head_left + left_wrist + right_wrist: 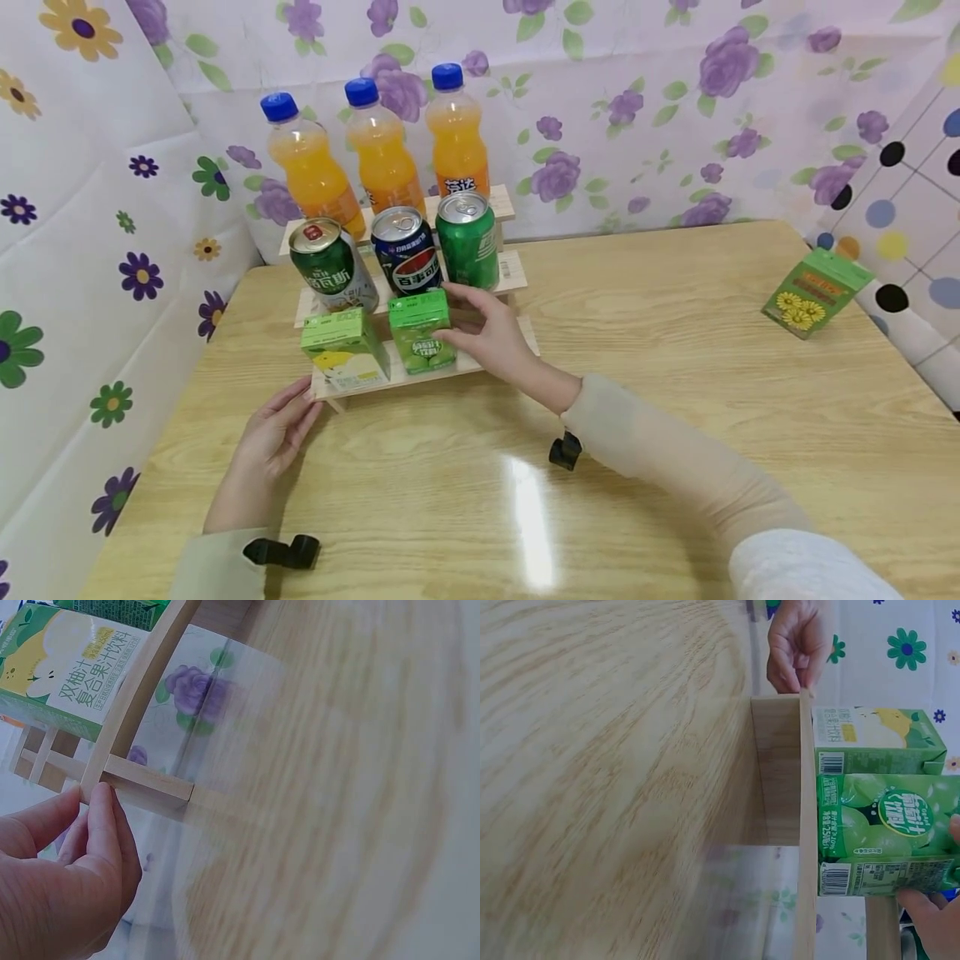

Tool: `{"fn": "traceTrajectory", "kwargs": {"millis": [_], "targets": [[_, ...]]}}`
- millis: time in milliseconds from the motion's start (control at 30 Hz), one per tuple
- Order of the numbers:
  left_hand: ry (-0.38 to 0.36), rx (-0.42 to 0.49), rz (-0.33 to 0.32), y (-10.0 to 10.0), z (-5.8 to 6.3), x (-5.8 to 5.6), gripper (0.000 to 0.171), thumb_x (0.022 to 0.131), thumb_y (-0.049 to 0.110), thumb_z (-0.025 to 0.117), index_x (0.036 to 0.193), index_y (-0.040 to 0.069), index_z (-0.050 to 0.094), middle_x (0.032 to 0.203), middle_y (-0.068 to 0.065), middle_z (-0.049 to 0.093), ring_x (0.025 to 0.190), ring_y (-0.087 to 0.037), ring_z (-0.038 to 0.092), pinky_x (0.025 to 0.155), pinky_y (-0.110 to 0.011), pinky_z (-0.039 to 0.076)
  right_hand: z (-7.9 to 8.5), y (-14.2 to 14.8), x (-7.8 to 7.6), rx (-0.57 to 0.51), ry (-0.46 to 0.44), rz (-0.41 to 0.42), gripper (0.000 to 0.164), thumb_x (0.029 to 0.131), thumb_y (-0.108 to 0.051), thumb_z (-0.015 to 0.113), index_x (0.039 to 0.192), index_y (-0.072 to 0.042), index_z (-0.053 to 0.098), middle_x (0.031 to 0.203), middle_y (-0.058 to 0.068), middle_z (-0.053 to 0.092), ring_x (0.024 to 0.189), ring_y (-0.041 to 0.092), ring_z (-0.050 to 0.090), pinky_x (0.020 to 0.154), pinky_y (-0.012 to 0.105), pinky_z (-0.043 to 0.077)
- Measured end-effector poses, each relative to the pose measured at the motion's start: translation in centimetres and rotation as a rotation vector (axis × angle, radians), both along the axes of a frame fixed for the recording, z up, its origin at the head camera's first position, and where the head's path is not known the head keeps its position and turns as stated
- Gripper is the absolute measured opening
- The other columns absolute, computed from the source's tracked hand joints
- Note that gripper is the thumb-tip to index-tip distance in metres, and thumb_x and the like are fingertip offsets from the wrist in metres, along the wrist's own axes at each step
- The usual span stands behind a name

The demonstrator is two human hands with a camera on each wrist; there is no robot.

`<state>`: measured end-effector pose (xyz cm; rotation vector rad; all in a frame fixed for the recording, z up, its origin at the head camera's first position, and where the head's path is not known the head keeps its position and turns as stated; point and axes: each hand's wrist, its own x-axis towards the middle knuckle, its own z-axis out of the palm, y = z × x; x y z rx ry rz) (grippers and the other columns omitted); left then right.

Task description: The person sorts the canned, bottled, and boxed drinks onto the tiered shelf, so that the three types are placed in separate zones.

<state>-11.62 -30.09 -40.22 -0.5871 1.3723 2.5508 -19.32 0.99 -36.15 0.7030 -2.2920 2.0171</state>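
Note:
A small three-step wooden display shelf stands on the table. My left hand pinches the front left corner of its lowest step, thumb on one side and fingers on the other, as the left wrist view shows. My right hand holds a green grape juice box by its right side, upright on the lowest step. Just left of it is a yellow-green pomelo juice box. In the right wrist view the grape juice box sits close beside the pomelo box, its base at the step's front board.
Three cans, including a dark blue one, stand on the middle step. Three orange soda bottles with blue caps fill the top step. A green carton with yellow flowers stands at the table's far right. Flowered cloth hangs behind.

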Motion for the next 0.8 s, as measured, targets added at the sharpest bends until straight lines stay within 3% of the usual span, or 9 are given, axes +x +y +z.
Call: {"fn": "traceTrajectory", "kwargs": {"millis": [167,333,500,667,800], "targets": [[0.007,-0.014,-0.009,-0.1,0.1,-0.2,0.025,0.092,0.000,0.058,0.093,0.017,0.076,0.096,0.004,0.071,0.090,-0.007,0.068,0.087,-0.016,0.056,0.4,1.2,0.3,-0.017,0.032,-0.016,0.058,0.079,0.000,0.075,0.131,0.004,0.050,0.126,0.022,0.057,0.115,0.033,0.057,0.100,0.034,0.052],[-0.007,-0.034,-0.020,-0.2,-0.2,0.2,0.028,0.094,0.001,0.055,0.091,0.020,0.075,0.095,0.006,0.070,0.090,-0.006,0.067,0.088,-0.015,0.055,1.0,3.5,0.6,-0.004,0.141,-0.056,0.050,0.077,0.002,0.076,0.123,0.008,0.055,0.123,0.024,0.059,0.113,0.038,0.057,0.097,0.044,0.053],[0.005,-0.046,-0.026,-0.3,-0.4,0.7,0.031,0.095,0.000,0.053,0.091,0.020,0.075,0.095,0.007,0.071,0.090,-0.005,0.067,0.087,-0.015,0.055,1.8,6.2,0.5,0.004,0.201,-0.128,0.049,0.074,0.005,0.077,0.119,0.010,0.057,0.122,0.025,0.059,0.114,0.036,0.057,0.096,0.035,0.055],[0.035,-0.026,-0.033,-0.2,-0.3,0.4,0.028,0.095,0.001,0.055,0.094,0.019,0.076,0.097,0.005,0.071,0.091,-0.006,0.067,0.088,-0.015,0.055,3.2,9.2,0.3,0.021,0.214,-0.215,0.049,0.074,0.006,0.077,0.119,0.010,0.057,0.123,0.024,0.059,0.115,0.031,0.056,0.099,0.028,0.052],[0.039,-0.013,-0.026,-0.1,-0.3,0.2,0.029,0.095,-0.001,0.054,0.093,0.018,0.076,0.096,0.005,0.071,0.090,-0.007,0.068,0.087,-0.016,0.055,3.9,11.8,-0.2,0.043,0.229,-0.282,0.049,0.076,0.006,0.076,0.121,0.008,0.056,0.124,0.021,0.059,0.114,0.019,0.056,0.101,0.027,0.051]]}}
